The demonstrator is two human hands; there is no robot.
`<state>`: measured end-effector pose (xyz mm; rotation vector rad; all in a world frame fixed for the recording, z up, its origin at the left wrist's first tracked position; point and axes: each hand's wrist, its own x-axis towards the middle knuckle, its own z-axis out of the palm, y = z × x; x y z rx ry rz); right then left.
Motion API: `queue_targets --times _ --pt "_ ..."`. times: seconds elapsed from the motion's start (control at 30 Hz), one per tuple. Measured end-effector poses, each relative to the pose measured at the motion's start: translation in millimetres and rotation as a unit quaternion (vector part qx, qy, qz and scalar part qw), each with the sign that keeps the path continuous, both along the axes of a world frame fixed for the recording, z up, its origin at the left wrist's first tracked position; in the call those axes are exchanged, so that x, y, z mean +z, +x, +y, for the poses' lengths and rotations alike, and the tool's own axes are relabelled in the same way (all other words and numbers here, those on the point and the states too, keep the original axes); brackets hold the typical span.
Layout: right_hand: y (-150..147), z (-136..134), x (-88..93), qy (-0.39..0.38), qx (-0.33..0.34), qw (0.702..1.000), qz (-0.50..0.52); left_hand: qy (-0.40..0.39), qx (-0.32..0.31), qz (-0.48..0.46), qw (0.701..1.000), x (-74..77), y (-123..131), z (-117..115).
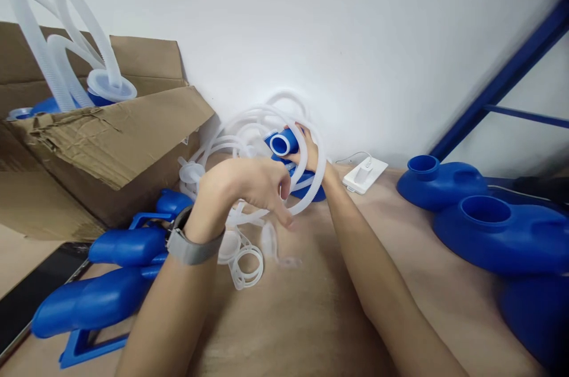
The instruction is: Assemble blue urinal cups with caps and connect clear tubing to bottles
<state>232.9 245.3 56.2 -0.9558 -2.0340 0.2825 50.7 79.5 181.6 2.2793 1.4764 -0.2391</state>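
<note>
Right hand: my right hand point(307, 155) is clamped on the blue plastic bottle with an open round neck point(284, 143), held at centre frame, above the table.
Left hand: my left hand point(249, 184) is just left of the right one. Its fingers curl at the hose, but blur means I cannot tell whether they grip it.
Hose: the white ribbed plastic hose point(313, 193) loops around the bottle and my right wrist.
Below: clear plastic rings point(246, 267) lie on the pale wooden tabletop point(311, 312).
Left of frame: an open brown cardboard box point(111, 146) holds more hose.
Risk: I judge that the loop could snag my wrist, and a tug could then drag the bottle loose or sweep the rings away.
</note>
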Motion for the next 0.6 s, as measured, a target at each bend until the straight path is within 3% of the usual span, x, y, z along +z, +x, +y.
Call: queue_targets --times 0.07,0.13,0.27,0.33,0.5,0.6 --pt "0.4 3.0 -1.1 0.005 0.011 1.000 0.004 0.047 -0.011 -0.046 0.998 -5.6 -5.2 13.1" --pt "0.7 5.3 -2.0 0.016 0.019 1.000 0.004 0.146 0.010 -0.117 0.982 -22.5 -7.8 34.0" --pt "0.5 7.5 -4.5 0.008 0.008 1.000 -0.005 0.297 0.125 -0.281 0.904 -69.9 -0.8 79.8" --pt "0.2 8.0 -6.5 0.009 -0.004 1.000 -0.003 0.320 0.129 -0.324 0.881 -85.2 5.1 92.2" --pt "-0.3 10.6 -12.1 0.053 -0.008 0.998 -0.014 0.402 0.102 -0.247 0.876 -94.3 13.1 95.4" --pt "-0.9 10.9 -12.7 0.054 -0.016 0.998 -0.015 0.403 0.075 -0.217 0.886 -93.1 8.4 94.4"
